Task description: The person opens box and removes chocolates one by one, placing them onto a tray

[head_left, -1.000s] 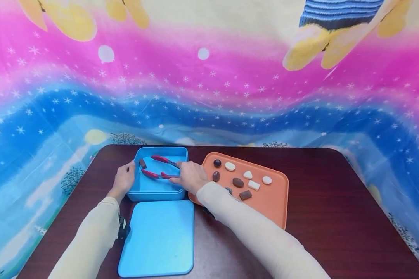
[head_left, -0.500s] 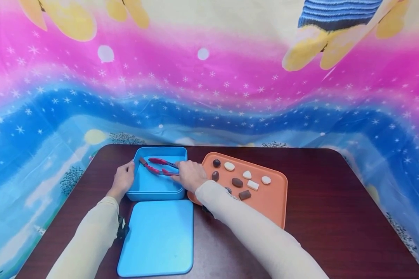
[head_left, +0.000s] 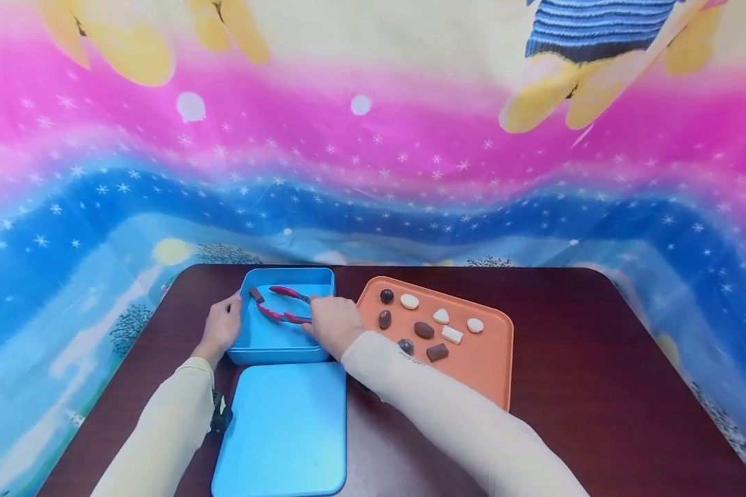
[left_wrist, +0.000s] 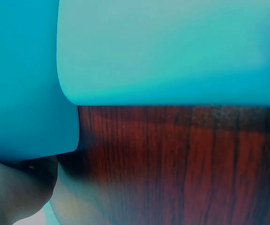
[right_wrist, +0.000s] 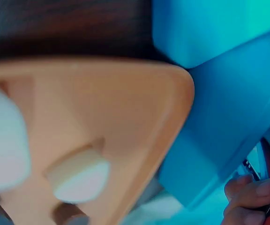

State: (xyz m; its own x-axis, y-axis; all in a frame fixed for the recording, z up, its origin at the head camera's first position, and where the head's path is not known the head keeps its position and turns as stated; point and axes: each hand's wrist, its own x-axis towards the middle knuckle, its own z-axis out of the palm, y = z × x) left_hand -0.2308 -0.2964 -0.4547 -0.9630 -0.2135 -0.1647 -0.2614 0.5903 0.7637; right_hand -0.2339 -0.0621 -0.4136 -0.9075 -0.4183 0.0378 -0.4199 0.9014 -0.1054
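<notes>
My right hand (head_left: 336, 323) grips red-tipped tongs (head_left: 289, 318) by their handles, over the right rim of the blue box (head_left: 286, 357). The tongs' two arms are spread apart inside the box, with nothing between them. Against the box's left wall leans a small brown chocolate block (head_left: 257, 295), just past the lower tip. My left hand (head_left: 222, 321) touches the outside of that wall; how its fingers lie is partly hidden. In the left wrist view, a bit of the left hand (left_wrist: 13, 192) shows beside the box. Fingers of the right hand (right_wrist: 254, 199) curl round the tongs in the right wrist view.
An orange tray (head_left: 491, 369) stands right of the box, bearing several dark, brown and white chocolate-like pieces. Its left edge lies close to the box. A flat blue lid (head_left: 280, 428) lies in front of the box. Behind the dark wooden table (head_left: 572, 386) hangs a printed cloth.
The tongs' lower tip first moves up to the brown block, then draws back right and down. The view has shifted slightly. The left hand stays at the box.
</notes>
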